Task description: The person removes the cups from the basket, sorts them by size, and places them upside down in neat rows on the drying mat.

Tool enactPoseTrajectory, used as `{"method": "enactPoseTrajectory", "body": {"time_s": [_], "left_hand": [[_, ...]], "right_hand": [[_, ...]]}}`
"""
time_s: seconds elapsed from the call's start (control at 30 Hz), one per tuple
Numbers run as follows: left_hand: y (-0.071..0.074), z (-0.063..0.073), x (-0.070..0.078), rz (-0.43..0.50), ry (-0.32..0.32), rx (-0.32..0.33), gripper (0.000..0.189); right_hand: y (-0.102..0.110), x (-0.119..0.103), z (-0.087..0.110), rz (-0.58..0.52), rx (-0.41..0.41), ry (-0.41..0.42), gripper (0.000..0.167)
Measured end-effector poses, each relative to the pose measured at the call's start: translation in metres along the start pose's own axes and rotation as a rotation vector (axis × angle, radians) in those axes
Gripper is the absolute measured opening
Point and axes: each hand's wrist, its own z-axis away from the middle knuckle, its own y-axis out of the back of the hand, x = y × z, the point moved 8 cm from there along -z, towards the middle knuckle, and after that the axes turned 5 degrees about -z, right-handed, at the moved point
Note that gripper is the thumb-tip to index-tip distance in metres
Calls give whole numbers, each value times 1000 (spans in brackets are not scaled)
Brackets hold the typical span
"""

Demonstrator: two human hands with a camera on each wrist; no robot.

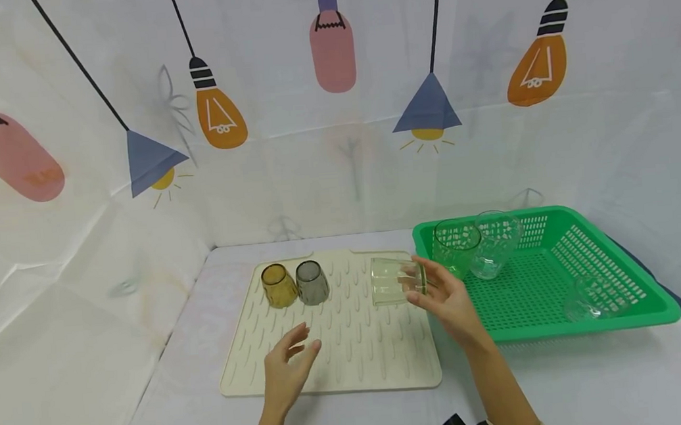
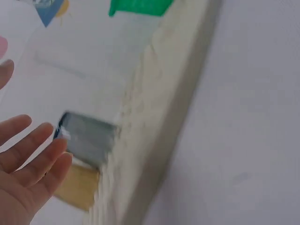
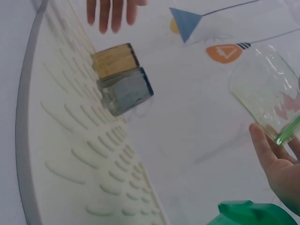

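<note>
My right hand (image 1: 450, 300) holds a clear, pale green-tinted drinking glass (image 1: 388, 280) on its side above the right part of a cream ridged mat (image 1: 357, 363). Its fingers and thumb are around the thick-edged right end. In the right wrist view the glass (image 3: 262, 84) tilts above the fingers. My left hand (image 1: 289, 367) hovers over the mat's lower left, holding nothing, its fingers relaxed and apart. Beyond it on the mat, an amber glass (image 1: 278, 286) and a smoky grey glass (image 1: 312, 283) stand side by side.
A green perforated basket (image 1: 562, 330) stands to the right of the mat. Inside are a green-tinted glass (image 1: 454, 250) and a clear glass (image 1: 499, 244) at the left, with another clear glass (image 1: 592, 297) near the front right. A white printed sheet (image 1: 315, 188) hangs behind the table.
</note>
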Motion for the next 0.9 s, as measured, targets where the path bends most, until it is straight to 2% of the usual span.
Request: {"method": "enactPoseTrajectory", "body": {"time_s": [0.17,0.23,0.3,0.43,0.6,0.77,0.9], "left_hand": [[32,9,-14,-289,-65,137,43],[44,10,-17,-362,-85,170,46],[54,10,-22,-419,-66,179,50],[67,11,-33,-515,4,136,59],[75,13,-50,-626,72,66,71],[80,14,-72,-671,206,-69,80],[85,14,-86,-649,282,-145,78]], "right_hand": [[3,4,-2,-13,20,-17,61],[4,5,-3,-5,33,-22,63],[5,6,-4,-1,41,-28,64],[5,8,-6,11,52,-49,64],[3,10,-9,41,62,-74,66],[3,13,-11,89,81,-114,67],[3,16,-13,103,95,-144,68]]}}
